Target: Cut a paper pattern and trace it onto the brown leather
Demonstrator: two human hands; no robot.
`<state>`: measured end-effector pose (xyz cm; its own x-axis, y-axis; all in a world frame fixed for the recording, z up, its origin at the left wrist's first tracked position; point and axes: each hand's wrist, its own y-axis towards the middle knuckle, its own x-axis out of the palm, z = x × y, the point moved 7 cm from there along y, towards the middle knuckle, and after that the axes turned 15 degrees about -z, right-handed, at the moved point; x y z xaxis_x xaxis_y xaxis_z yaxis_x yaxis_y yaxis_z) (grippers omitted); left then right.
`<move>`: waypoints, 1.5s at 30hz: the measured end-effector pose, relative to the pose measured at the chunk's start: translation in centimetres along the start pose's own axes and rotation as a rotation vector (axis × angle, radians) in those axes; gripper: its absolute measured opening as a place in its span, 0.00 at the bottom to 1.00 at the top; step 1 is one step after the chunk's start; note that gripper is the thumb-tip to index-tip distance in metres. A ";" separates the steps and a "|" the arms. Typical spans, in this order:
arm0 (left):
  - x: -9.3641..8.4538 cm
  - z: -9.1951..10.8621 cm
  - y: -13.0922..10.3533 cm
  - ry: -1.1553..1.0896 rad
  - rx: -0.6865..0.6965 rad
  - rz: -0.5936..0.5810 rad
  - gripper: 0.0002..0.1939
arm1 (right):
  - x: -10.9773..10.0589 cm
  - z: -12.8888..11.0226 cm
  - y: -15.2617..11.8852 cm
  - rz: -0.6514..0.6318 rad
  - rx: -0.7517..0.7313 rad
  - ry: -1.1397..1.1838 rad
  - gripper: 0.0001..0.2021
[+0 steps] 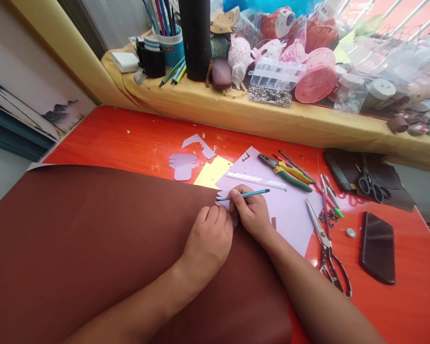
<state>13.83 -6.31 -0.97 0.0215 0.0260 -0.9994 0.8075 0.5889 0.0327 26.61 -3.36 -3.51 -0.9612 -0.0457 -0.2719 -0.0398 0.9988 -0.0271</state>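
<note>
My right hand (249,210) is closed round a blue pen (252,193), its tip at the edge of a small lilac paper cutout (222,195). The cutout lies near the far edge of a large sheet of brown leather-like material (122,239), and the hands cover most of it. My left hand (211,234) has its fingers curled together and pressed down on the cutout. Beyond the sheet's edge, a second lilac paper cutout (183,166) with finger-like slits rests on the red table (139,138).
Right of my hands are lilac paper (294,215), a clear ruler (254,180), pliers (286,173), large scissors (327,253) and a phone (378,248). Black-handled scissors (370,184) lie farther back. A cluttered ledge (208,102) runs along the back.
</note>
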 end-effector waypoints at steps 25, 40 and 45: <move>-0.1 0.1 -0.1 0.018 0.000 -0.006 0.08 | 0.3 -0.2 0.0 -0.040 -0.018 -0.012 0.23; 0.2 0.1 -0.1 0.010 -0.003 -0.020 0.08 | 0.3 -0.1 0.0 -0.039 0.012 -0.012 0.25; 0.1 0.2 -0.1 0.012 0.001 0.000 0.08 | 0.1 -0.2 -0.2 0.001 -0.004 0.008 0.25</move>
<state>13.85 -6.49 -1.10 0.0139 0.0359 -0.9993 0.8080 0.5883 0.0324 26.46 -3.59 -3.32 -0.9633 -0.0449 -0.2647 -0.0402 0.9989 -0.0233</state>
